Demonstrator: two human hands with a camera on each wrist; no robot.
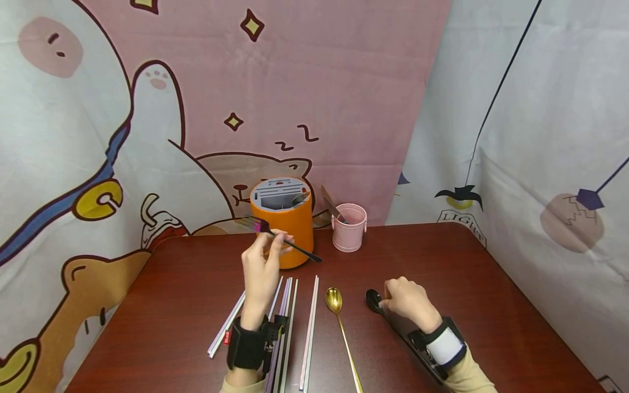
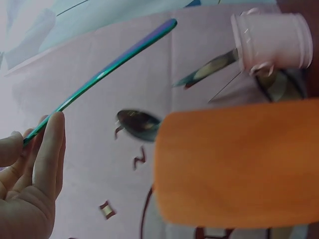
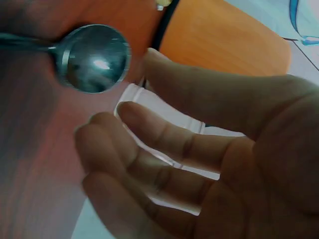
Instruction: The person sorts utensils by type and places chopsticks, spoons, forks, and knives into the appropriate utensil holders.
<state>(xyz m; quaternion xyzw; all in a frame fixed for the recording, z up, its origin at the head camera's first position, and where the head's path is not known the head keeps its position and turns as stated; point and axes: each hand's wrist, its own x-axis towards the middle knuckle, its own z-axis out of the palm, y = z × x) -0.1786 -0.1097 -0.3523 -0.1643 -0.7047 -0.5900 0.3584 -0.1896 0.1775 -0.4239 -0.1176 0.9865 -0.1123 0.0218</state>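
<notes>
My left hand [image 1: 260,273] is raised in front of the orange cylindrical holder [image 1: 297,232] and pinches a dark, iridescent fork [image 1: 303,252] between thumb and fingers. The tines point left; in the left wrist view the handle [image 2: 107,70] slants upward, shimmering green and purple. A spoon [image 2: 137,124] sticks out of the holder's open top. At the right, my right hand [image 1: 410,301] hovers by a black spoon [image 1: 374,300] lying on the table, its long handle running below the wrist. In the right wrist view, the loosely bent fingers [image 3: 164,129] hold nothing beside the spoon's bowl [image 3: 94,59].
Several pale chopsticks [image 1: 309,333] lie on the brown table [image 1: 167,305], some partly behind the left wrist. A gold spoon [image 1: 334,300] lies between the hands. The small pink bucket [image 1: 349,232] at the back holds a utensil [image 1: 331,206]. Printed cloth [image 1: 344,82] hangs behind.
</notes>
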